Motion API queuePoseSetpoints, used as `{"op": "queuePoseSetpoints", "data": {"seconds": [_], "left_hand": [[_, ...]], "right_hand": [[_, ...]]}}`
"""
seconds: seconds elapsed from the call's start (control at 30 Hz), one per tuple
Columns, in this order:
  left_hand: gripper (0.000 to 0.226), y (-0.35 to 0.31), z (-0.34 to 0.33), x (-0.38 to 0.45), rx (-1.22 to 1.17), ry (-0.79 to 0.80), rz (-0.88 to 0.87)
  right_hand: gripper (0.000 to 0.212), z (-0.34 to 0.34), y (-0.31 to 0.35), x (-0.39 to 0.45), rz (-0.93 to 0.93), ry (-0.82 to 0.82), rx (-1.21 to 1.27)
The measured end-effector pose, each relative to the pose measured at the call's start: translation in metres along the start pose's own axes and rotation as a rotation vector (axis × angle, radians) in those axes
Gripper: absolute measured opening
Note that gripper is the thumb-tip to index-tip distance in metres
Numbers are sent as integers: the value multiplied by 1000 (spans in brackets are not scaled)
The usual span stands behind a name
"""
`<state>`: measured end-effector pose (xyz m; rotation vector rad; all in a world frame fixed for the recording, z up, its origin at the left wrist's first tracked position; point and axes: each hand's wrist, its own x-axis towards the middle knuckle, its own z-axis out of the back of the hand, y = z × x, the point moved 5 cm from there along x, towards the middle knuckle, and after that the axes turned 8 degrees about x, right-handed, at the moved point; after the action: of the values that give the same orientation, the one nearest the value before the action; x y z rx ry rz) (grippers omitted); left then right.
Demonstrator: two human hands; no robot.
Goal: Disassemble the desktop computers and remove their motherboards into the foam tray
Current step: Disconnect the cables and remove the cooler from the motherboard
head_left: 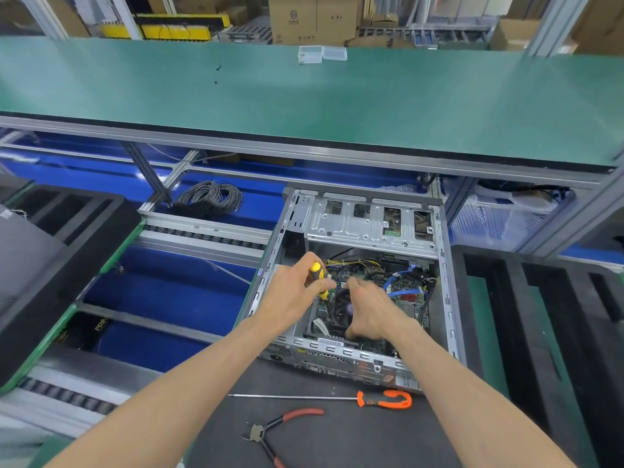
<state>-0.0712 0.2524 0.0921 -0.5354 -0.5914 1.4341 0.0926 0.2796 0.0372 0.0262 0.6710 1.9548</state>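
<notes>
An open case (363, 282) lies on its side on a dark mat (337, 430), its side panel off, with the motherboard (403, 295) flat on its floor and a round cooler fan (344, 307) near the middle of the board. Both hands reach down into the case from the near edge. The left hand (292, 292) has its fingers curled round the yellow-and-black handle of a screwdriver (318, 278), which stands nearly upright with its lower end pointing at the board just left of the fan; the tip itself is hidden. The right hand (369, 309) lies over the fan's right side, knuckles up, fingers bent downward toward the board; whether they pinch anything cannot be told, since the fingertips are hidden behind the hand. The motherboard thus sits directly under both hands, still inside the case, with blue cables (403, 287) crossing it to the right of the right hand. On the mat in front of the case lie a long orange-handled screwdriver (381, 399) and red-handled cutters (277, 430). Black foam trays stand at the left (67, 265) and at the right (540, 315).
</notes>
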Motion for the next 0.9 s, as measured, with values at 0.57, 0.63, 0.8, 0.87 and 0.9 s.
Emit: {"op": "queuePoseSetpoints", "data": {"seconds": [0.57,0.63,0.8,0.87,0.9], "left_hand": [[44,-37,4,8,657,-20,-641],[40,-50,3,9,820,-47,-745],[29,-60,-5,11,1095,-5,-551],[17,-60,-2,15,1085,45,-221],[14,-61,-1,16,1080,62,-120]], "right_hand": [[76,1,0,-1,4,8,20],[74,1,0,0,6,3,15],[74,0,1,1,13,-5,-28],[74,-1,1,1,17,-6,-30],[74,-1,0,1,17,-6,-24]]}}
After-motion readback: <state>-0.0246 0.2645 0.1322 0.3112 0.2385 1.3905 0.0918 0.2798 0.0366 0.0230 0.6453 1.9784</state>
